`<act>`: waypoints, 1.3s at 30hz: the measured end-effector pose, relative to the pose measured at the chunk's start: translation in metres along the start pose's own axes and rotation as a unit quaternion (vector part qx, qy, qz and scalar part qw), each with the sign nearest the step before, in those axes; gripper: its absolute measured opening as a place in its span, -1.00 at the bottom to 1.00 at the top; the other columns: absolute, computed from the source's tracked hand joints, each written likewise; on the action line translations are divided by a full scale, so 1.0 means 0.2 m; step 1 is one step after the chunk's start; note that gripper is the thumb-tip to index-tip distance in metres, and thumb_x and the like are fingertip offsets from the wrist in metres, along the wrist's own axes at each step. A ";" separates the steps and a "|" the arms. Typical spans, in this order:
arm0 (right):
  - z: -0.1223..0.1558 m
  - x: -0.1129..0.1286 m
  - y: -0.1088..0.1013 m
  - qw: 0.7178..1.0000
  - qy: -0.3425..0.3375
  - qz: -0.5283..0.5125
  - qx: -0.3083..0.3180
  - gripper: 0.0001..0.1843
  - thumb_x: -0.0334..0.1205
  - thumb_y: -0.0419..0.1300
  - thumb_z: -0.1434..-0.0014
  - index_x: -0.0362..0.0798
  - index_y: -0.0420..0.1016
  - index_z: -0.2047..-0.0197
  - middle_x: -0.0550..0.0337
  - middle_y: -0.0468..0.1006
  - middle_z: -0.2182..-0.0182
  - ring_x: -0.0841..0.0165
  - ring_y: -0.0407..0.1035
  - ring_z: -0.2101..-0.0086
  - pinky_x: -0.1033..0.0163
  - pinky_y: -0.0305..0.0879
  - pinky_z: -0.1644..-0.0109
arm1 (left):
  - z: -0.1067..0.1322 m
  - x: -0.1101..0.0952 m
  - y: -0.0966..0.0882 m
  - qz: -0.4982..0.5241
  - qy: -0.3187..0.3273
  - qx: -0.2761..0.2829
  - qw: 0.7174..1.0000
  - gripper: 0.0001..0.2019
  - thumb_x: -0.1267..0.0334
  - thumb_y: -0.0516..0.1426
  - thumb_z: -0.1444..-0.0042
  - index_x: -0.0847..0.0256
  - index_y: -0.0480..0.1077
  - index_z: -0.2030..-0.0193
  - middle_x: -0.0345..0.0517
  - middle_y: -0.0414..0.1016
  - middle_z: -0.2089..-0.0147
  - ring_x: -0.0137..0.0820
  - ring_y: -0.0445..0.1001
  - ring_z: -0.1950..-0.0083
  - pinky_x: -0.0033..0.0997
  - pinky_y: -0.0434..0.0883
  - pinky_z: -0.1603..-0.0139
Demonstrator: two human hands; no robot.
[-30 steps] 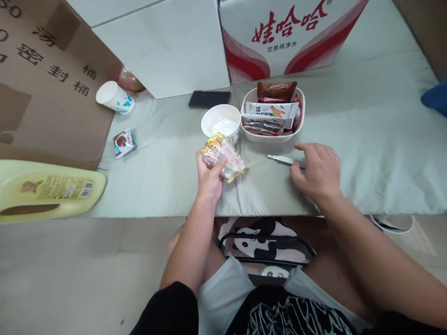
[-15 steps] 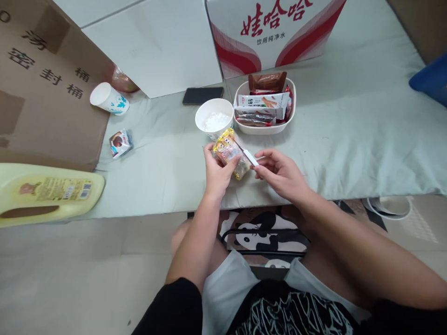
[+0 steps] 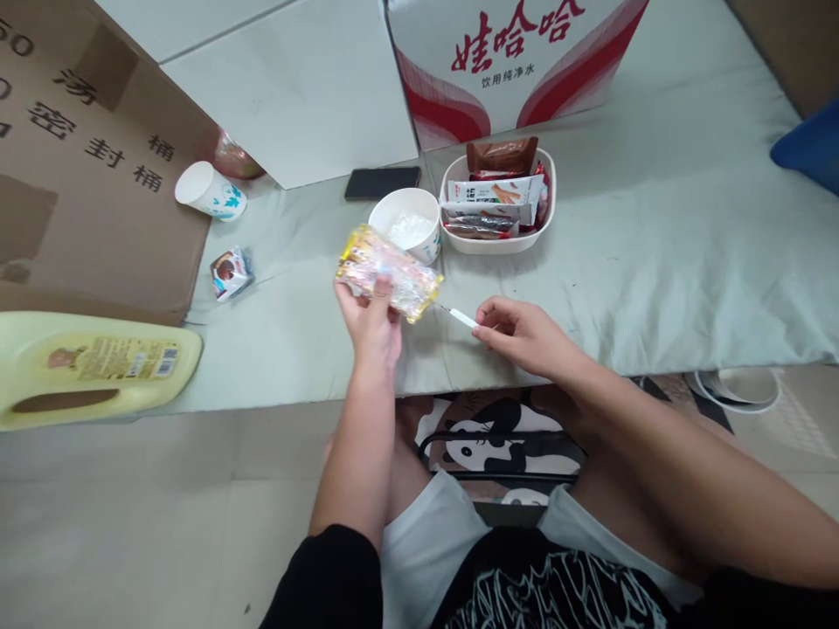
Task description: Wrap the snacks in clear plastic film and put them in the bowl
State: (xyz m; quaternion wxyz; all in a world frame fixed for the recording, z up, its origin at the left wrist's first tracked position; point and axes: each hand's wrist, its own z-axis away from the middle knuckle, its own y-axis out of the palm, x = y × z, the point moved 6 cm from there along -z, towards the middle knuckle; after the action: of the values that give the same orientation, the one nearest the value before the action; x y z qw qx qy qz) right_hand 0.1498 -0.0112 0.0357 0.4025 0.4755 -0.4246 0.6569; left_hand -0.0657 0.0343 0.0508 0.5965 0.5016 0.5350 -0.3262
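Note:
My left hand (image 3: 370, 319) is closed on a clear and yellow snack packet (image 3: 386, 271), held above the pale green mat just in front of a white paper bowl (image 3: 405, 225) with white stuff in it. My right hand (image 3: 524, 335) pinches a small white-handled knife (image 3: 459, 316), its thin tip pointing left at the packet's right end. Behind the knife stands a white oval tray (image 3: 496, 243) filled with several wrapped snacks.
A black phone (image 3: 382, 183) lies behind the bowl. A paper cup (image 3: 210, 191) lies on its side at the left, a small wrapped snack (image 3: 229, 271) near it. A yellow jug (image 3: 92, 369) lies at the front left. Cardboard boxes and a red-and-white carton (image 3: 511, 61) line the back.
My right hand took the knife from the mat and brought it to the packet. My left hand has since shifted the packet left and turned it, so the knife tip now sits at its right end.

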 end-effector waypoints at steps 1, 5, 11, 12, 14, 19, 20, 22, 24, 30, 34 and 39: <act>0.01 -0.01 -0.03 1.000 0.003 0.015 -0.001 -0.75 0.00 0.27 -0.13 0.00 0.46 0.25 0.22 0.58 0.44 0.38 0.37 0.50 0.26 0.21 0.43 | -0.02 -0.03 -0.02 0.006 0.016 -0.007 1.000 -0.29 -0.19 0.43 0.07 -0.05 0.25 -0.12 -0.13 0.52 -0.19 -0.18 0.51 -0.27 -0.18 0.50 -0.18; 0.04 -0.02 -0.25 0.978 -0.019 0.159 -0.131 -0.69 -0.06 0.28 -0.14 0.02 0.54 0.07 0.13 0.66 0.34 0.28 0.44 0.41 0.19 0.27 0.34 | 0.00 -0.06 -0.05 0.034 0.032 -0.004 0.999 -0.27 0.04 0.48 0.04 -0.08 0.18 -0.16 -0.20 0.53 -0.13 -0.31 0.53 -0.19 -0.22 0.46 -0.24; 0.03 -0.03 -0.36 0.878 0.025 0.431 -0.204 -0.75 -0.15 0.17 -0.24 0.05 0.62 0.08 0.04 0.70 0.20 0.10 0.51 0.25 0.14 0.19 0.32 | 0.22 0.14 0.20 -0.013 -0.056 0.140 0.989 -0.30 0.00 0.49 0.12 -0.01 0.29 -0.11 -0.14 0.53 -0.02 -0.36 0.57 0.04 -0.38 0.51 0.01; 0.02 -0.03 -0.36 0.868 0.022 0.452 -0.205 -0.74 -0.16 0.15 -0.26 0.04 0.62 0.06 0.02 0.70 0.17 0.07 0.51 0.20 0.11 0.23 0.27 | 0.25 0.17 0.24 -0.026 -0.060 0.154 0.986 -0.34 -0.02 0.48 0.10 0.02 0.31 -0.09 -0.15 0.52 0.02 -0.38 0.56 0.08 -0.40 0.50 0.04; 0.01 -0.01 -0.35 0.856 -0.003 0.468 -0.220 -0.71 -0.18 0.14 -0.26 0.02 0.61 0.03 -0.04 0.69 0.10 -0.01 0.50 0.10 0.01 0.31 0.14 | 0.28 0.21 0.30 -0.049 -0.061 0.159 0.984 -0.41 -0.04 0.46 0.06 0.06 0.33 -0.01 -0.20 0.50 0.15 -0.45 0.51 0.20 -0.46 0.47 0.13; 0.04 0.05 -0.30 0.902 -0.138 0.351 -0.209 -0.66 -0.14 0.07 -0.32 -0.01 0.56 -0.04 -0.07 0.66 0.03 0.02 0.50 0.01 -0.09 0.38 -0.09 | 0.21 0.19 0.24 -0.078 -0.052 0.051 0.994 -0.58 -0.02 0.39 -0.04 0.11 0.30 0.19 -0.32 0.34 0.35 -0.53 0.34 0.38 -0.52 0.35 0.29; 0.05 0.06 -0.27 0.912 -0.176 0.323 -0.179 -0.64 -0.10 0.08 -0.33 0.00 0.53 -0.09 -0.05 0.64 -0.01 0.04 0.50 -0.02 -0.08 0.38 -0.12 | 0.18 0.18 0.20 -0.088 -0.047 0.029 0.995 -0.61 0.00 0.37 -0.06 0.12 0.29 0.22 -0.30 0.34 0.34 -0.52 0.35 0.36 -0.52 0.35 0.27; 0.06 0.08 -0.20 0.918 -0.239 0.296 -0.114 -0.55 -0.03 0.14 -0.30 0.01 0.47 -0.19 -0.05 0.60 -0.12 0.03 0.47 -0.09 -0.09 0.37 -0.17 | 0.14 0.14 0.13 -0.113 -0.028 -0.002 0.993 -0.66 0.01 0.33 -0.11 0.13 0.29 0.26 -0.23 0.40 0.24 -0.48 0.41 0.27 -0.49 0.38 0.20; 0.06 0.07 -0.14 0.911 -0.265 0.307 -0.069 -0.51 -0.08 0.20 -0.25 0.01 0.45 -0.22 -0.05 0.61 -0.11 0.02 0.46 -0.10 -0.11 0.36 -0.16 | 0.10 0.09 0.07 -0.137 0.004 -0.017 0.990 -0.71 0.04 0.30 -0.14 0.13 0.33 0.24 -0.12 0.48 0.06 -0.41 0.48 0.08 -0.43 0.41 0.02; 0.04 0.08 -0.19 0.904 -0.257 0.326 -0.103 -0.81 -0.32 0.13 -0.22 0.06 0.57 0.23 0.07 0.65 0.24 0.13 0.52 0.17 0.00 0.38 0.04 | 0.06 0.04 0.06 -0.249 0.015 0.089 0.964 -0.57 0.38 0.37 0.11 0.09 0.41 0.06 -0.12 0.59 0.04 -0.32 0.54 -0.05 -0.38 0.41 -0.04; 0.05 0.04 -0.40 0.894 -0.151 0.338 -0.252 -0.86 -0.35 0.15 -0.13 0.07 0.51 0.32 0.06 0.62 0.29 0.08 0.50 0.21 -0.05 0.40 0.08 | 0.02 0.03 -0.02 -0.187 -0.020 0.003 0.982 -0.77 0.48 0.19 0.10 0.14 0.38 0.28 -0.26 0.46 0.39 -0.48 0.44 0.35 -0.52 0.32 0.33; 0.09 0.08 -0.45 0.888 -0.179 0.319 -0.277 -0.68 -0.35 0.08 -0.13 0.08 0.54 0.10 0.03 0.64 0.05 0.01 0.49 0.00 -0.15 0.36 -0.11 | -0.01 0.02 -0.11 -0.094 -0.053 -0.088 0.990 -0.94 0.30 0.15 -0.04 0.15 0.34 0.32 -0.20 0.44 0.32 -0.50 0.41 0.37 -0.55 0.27 0.43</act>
State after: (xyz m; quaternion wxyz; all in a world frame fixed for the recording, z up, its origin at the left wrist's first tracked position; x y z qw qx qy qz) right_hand 0.2356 0.0013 0.0696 0.2040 0.2926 -0.7831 0.5094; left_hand -0.0866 0.0307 0.0422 0.6324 0.3765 0.5739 -0.3591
